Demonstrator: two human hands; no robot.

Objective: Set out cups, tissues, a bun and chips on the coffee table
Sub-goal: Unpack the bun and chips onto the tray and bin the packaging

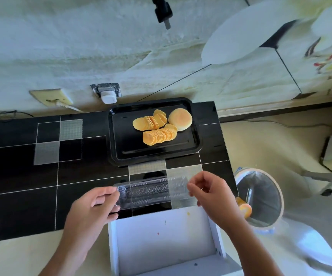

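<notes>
I see my left hand (93, 204) with fingers curled, pinching one end of the clear ribbed plastic chip tray (151, 193); my right hand (210, 194) pinches the other. Beyond it, on the black tiled desk (21, 176), the glossy black rectangular tray (121, 148) carries fanned golden chips (157, 128) and a round pale bun (180, 119).

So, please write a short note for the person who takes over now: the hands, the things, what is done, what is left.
Left hand and right hand each hold one end of the empty clear chip tray above the coffee table.
Chips and bun lie on the black tray.
Done: chips and bun set out.
Left: discard the clear tray, perhaps into the bin; no cups or tissues in view.
</notes>
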